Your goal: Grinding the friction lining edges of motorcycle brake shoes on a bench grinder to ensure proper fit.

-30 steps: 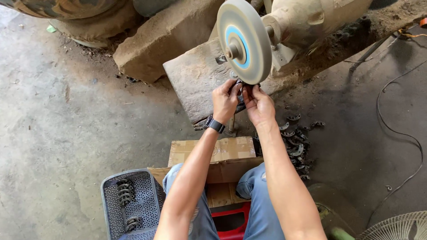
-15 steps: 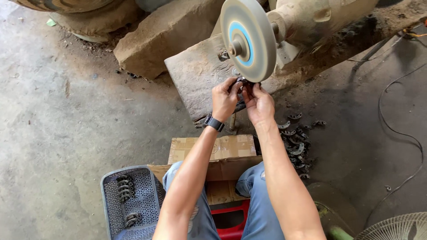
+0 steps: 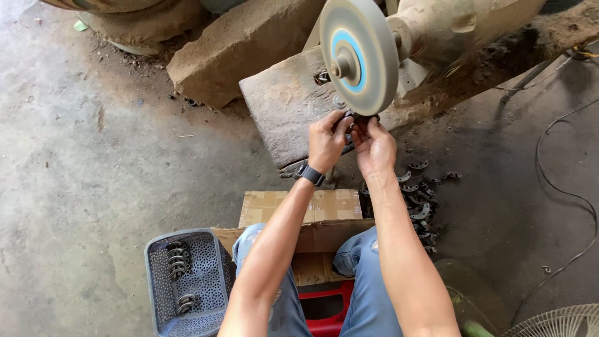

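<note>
My left hand [image 3: 326, 141] and my right hand [image 3: 375, 146] together grip a small dark metal piece [image 3: 354, 117] and press it up against the lower rim of a round grey grinding wheel [image 3: 358, 55] with a blue centre ring. The wheel sits on a dusty motor [image 3: 449, 28]. A black watch is on my left wrist. The piece is mostly hidden by my fingers.
A pile of curved metal pieces [image 3: 419, 201] lies on the floor right of my arms. A grey perforated basket [image 3: 183, 281] with several such pieces stands at lower left. A cardboard box [image 3: 312, 215] sits before my knees, stone blocks [image 3: 243, 47] behind, a fan guard [image 3: 561, 321] at lower right.
Both hands have stayed at the wheel's lower rim with the piece; only the view has shifted slightly.
</note>
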